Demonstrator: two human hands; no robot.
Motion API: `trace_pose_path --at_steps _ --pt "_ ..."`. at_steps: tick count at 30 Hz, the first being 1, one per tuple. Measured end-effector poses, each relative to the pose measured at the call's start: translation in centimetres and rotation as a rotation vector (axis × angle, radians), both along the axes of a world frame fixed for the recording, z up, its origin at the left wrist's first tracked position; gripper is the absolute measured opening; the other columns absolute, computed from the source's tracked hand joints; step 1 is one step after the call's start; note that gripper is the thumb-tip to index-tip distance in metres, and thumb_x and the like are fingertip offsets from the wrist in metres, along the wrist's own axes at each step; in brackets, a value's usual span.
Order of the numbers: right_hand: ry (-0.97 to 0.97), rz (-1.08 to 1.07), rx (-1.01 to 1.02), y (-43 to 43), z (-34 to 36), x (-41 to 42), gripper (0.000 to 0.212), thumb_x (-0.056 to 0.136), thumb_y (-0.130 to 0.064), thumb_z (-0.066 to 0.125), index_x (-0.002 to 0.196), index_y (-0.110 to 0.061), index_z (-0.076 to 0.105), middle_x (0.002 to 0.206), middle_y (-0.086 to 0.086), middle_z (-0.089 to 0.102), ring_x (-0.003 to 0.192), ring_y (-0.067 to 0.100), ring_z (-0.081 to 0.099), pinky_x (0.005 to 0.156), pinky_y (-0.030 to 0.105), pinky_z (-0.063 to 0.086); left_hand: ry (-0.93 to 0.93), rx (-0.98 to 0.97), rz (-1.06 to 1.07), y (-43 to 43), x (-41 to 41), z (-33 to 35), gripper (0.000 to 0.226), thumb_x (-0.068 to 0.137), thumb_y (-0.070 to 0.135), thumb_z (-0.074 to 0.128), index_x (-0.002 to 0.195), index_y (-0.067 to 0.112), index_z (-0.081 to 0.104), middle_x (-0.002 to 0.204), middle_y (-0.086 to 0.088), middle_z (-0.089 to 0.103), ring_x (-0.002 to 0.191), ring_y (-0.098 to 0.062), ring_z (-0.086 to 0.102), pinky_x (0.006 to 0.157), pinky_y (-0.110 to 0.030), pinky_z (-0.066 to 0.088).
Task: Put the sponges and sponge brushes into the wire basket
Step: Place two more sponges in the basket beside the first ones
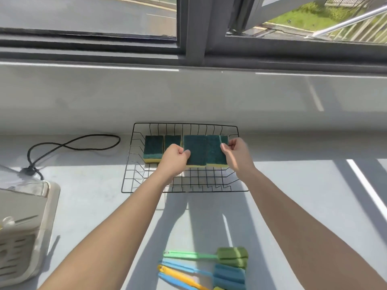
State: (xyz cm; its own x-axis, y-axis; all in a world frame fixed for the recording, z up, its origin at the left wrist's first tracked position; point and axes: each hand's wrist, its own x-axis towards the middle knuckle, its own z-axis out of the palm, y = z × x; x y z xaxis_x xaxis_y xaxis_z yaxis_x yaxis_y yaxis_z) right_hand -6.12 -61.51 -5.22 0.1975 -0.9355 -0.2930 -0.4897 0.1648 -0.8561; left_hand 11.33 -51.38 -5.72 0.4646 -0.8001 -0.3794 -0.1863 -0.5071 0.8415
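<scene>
Two green-topped sponges [206,150] are gripped side by side over the wire basket [188,185], left hand [174,159] and right hand [235,152] pinching opposite ends, while the sponge brushes [209,268], handles pointing left, are left nearer the body.

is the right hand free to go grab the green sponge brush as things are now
Probably not right away. The right hand and left hand both grip sponges over the wire basket. The green sponge brush lies in the open on the counter nearer the person, nothing on it.
</scene>
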Motion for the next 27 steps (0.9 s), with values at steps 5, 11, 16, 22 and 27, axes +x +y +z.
trace_pose_path --at_steps 5,11,16,22,27 --pt "0.090 -0.027 -0.007 -2.8 -2.5 1.3 0.011 0.099 -0.019 0.056 0.099 -0.011 0.050 0.084 -0.001 0.053 0.076 0.015 0.053 0.057 0.026 0.038 -0.098 0.091 -0.075 -3.0 0.8 -2.4 0.015 0.095 0.019 0.059 0.109 0.014 0.057 0.096 -0.002 0.063 0.091 -0.024 0.063 0.086 -0.044 0.056" --pt "0.222 -0.004 -0.079 -3.8 -4.2 2.7 0.017 0.099 -0.018 0.055 0.102 -0.002 0.050 0.096 0.013 0.058 0.088 0.029 0.057 0.072 0.041 0.049 -0.404 0.091 -0.250 -4.2 0.9 -4.4 0.034 0.085 0.003 0.062 0.118 0.009 0.057 0.102 -0.006 0.063 0.092 -0.027 0.062 0.074 -0.035 0.054" --pt "0.356 0.019 -0.211 -3.7 -5.3 3.9 0.013 0.097 -0.013 0.054 0.092 -0.008 0.043 0.090 0.008 0.052 0.077 0.024 0.050 0.051 0.028 0.028 -0.663 0.114 -0.340 -4.2 0.7 -5.6 0.022 0.088 0.000 0.058 0.109 0.006 0.059 0.093 -0.010 0.060 0.088 -0.025 0.052 0.071 -0.038 0.053" --pt "0.390 0.072 -0.295 -3.6 -6.1 4.6 0.008 0.098 -0.008 0.052 0.098 0.000 0.053 0.096 0.017 0.054 0.078 0.028 0.049 0.064 0.032 0.034 -0.972 0.057 -0.329 -3.6 0.9 -6.6 0.029 0.081 0.011 0.073 0.107 0.007 0.061 0.097 -0.011 0.052 0.086 -0.028 0.043 0.068 -0.035 0.038" --pt "0.528 0.246 -0.387 -2.9 -6.5 3.8 0.029 0.095 -0.007 0.057 0.119 0.007 0.048 0.108 0.024 0.054 0.085 0.031 0.051 0.069 0.031 0.034 -0.996 -0.035 -0.350 -3.2 1.7 -7.3 0.058 0.074 0.020 0.079 0.127 0.006 0.058 0.117 -0.014 0.053 0.105 -0.035 0.049 0.081 -0.045 0.047"
